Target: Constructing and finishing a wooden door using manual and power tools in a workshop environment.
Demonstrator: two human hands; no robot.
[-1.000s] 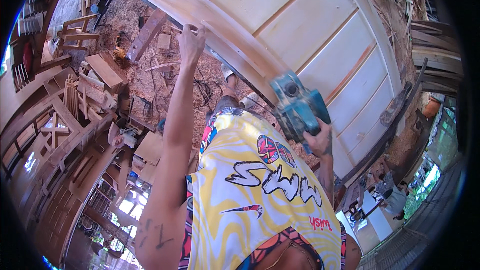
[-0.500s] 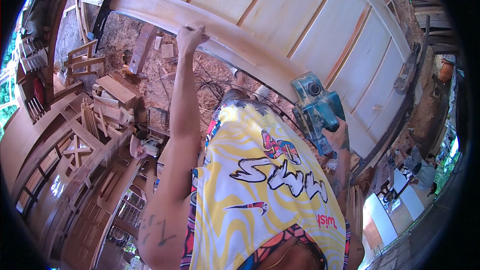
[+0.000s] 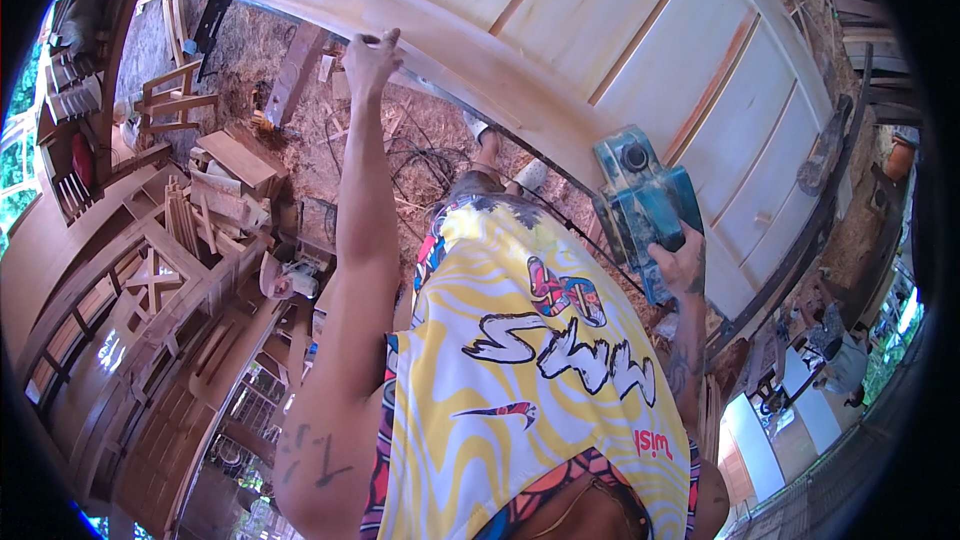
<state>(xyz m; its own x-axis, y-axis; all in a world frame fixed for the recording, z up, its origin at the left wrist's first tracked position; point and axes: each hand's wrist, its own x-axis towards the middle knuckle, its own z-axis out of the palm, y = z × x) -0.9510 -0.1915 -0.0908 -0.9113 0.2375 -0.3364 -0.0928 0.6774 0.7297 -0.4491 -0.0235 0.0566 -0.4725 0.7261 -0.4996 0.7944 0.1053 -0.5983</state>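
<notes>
A large pale wooden panel [image 3: 580, 25], ribbed with raised strips and framed by a wide border, spans the top of the view. My right hand [image 3: 682, 258] is wrapped round the rear handle of a teal belt sander [image 3: 640, 175], which rests on the panel's near border toward the right. Its underside is hidden. My left hand [image 3: 371, 62] is at the panel's near edge farther left, fingers partly stretched and apart, with nothing seen in them. Whether it touches the wood, I cannot tell.
Wood shavings and dark cables [image 3: 425, 162] cover the ground below the panel. Wood offcuts [image 3: 235, 165] and stacked furniture parts [image 3: 150, 285] crowd the left. A dark beam [image 3: 815, 230] runs along the panel's right end. Another person [image 3: 845, 360] is at the far right.
My left hand's fingers have loosened and spread, and it has shifted slightly left along the panel edge. The view has moved a little; the sander stays at about the same spot on the panel.
</notes>
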